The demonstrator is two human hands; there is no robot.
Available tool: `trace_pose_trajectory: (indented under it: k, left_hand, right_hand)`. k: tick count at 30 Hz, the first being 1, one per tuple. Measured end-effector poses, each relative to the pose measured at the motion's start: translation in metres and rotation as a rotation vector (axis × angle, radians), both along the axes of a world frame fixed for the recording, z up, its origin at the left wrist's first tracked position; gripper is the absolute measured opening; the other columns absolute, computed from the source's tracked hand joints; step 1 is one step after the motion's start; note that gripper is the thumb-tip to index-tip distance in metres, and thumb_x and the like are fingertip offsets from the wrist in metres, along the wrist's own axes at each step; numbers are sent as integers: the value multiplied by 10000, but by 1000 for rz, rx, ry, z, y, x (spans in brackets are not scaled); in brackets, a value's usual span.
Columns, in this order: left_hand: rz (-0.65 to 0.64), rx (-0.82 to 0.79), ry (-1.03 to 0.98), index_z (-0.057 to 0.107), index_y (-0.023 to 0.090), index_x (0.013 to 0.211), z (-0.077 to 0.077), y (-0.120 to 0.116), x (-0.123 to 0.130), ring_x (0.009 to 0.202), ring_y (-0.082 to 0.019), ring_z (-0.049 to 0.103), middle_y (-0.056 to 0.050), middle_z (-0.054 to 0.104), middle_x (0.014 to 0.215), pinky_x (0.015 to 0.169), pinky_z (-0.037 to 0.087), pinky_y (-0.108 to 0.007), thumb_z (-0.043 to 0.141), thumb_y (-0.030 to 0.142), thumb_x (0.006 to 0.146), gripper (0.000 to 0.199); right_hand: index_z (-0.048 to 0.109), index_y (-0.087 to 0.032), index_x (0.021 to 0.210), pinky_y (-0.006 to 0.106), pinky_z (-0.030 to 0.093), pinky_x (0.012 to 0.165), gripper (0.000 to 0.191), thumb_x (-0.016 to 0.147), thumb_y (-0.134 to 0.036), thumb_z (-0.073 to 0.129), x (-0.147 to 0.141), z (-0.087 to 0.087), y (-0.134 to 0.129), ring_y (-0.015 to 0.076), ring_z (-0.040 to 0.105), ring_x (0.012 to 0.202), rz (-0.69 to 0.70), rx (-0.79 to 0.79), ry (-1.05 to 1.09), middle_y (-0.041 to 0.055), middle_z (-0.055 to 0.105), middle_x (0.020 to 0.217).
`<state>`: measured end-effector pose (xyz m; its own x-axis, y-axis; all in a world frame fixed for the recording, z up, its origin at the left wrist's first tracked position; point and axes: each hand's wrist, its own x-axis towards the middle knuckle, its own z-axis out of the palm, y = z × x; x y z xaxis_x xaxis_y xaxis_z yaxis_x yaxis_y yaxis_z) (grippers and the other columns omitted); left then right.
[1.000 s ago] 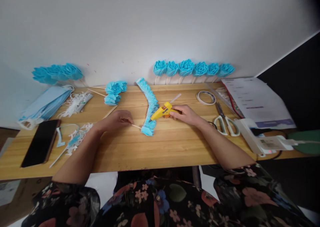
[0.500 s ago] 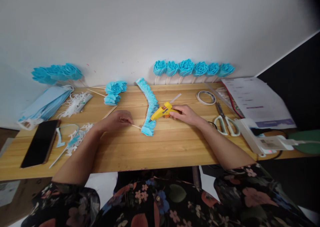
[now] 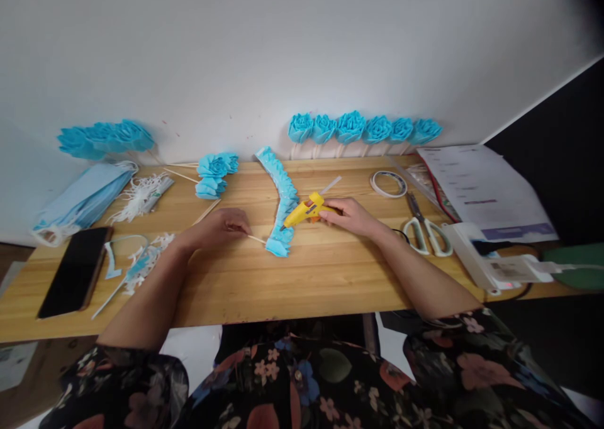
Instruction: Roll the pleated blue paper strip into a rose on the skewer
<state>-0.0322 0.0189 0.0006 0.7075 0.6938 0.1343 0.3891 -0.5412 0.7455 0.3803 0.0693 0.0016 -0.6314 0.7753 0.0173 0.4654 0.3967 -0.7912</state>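
Writing on printed sheet (image 3: 486, 193), at right back corner of table (image 3: 226, 290), and marking on yellow glue gun (image 3: 302, 212) were too small for reading. Right hand (image 3: 352, 216) had fingers closed around gun's handle; nozzle was over blue pleated strip (image 3: 283, 187), running from back edge towards middle. Left hand (image 3: 229, 224) had fingers pinching thin stick (image 3: 256, 238). Scissors (image 3: 425, 226) lay near right edge.

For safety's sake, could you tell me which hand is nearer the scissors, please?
The right hand, left of the scissors; the left hand is farther left, beyond the glue gun.
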Motion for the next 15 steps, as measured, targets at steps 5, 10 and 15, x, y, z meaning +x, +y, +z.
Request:
trace_pose_trajectory:
  k: [5, 10, 15]
  left_hand:
    - [-3, 3, 1, 856, 175, 966, 0, 1, -1, 851, -197, 750, -101, 796, 938, 778, 568, -277, 675, 462, 1162, 392]
    - [-1, -11, 6, 859, 171, 968, -2, 1, -2, 861, -206, 750, -108, 796, 941, 787, 575, -289, 675, 499, 1162, 422]
    - [0, -16, -5, 860, 179, 970, -2, 1, -2, 852, -203, 747, -106, 796, 939, 782, 570, -290, 684, 512, 1161, 422]
  right_hand:
    - [796, -174, 1036, 299, 398, 635, 491, 1031, -633, 622, -1, 2, -1, 152, 567, 649, -1, 17, 17, 12, 695, 746]
    - [790, -190, 1028, 309, 394, 639, 470, 1045, -630, 626, -1, 3, 0, 152, 559, 650, 10, 31, 10, 5, 691, 732]
    - [791, -198, 1020, 307, 402, 642, 481, 1044, -650, 630, -1, 2, 0, 149, 557, 650, 12, 26, 29, -2, 683, 726]
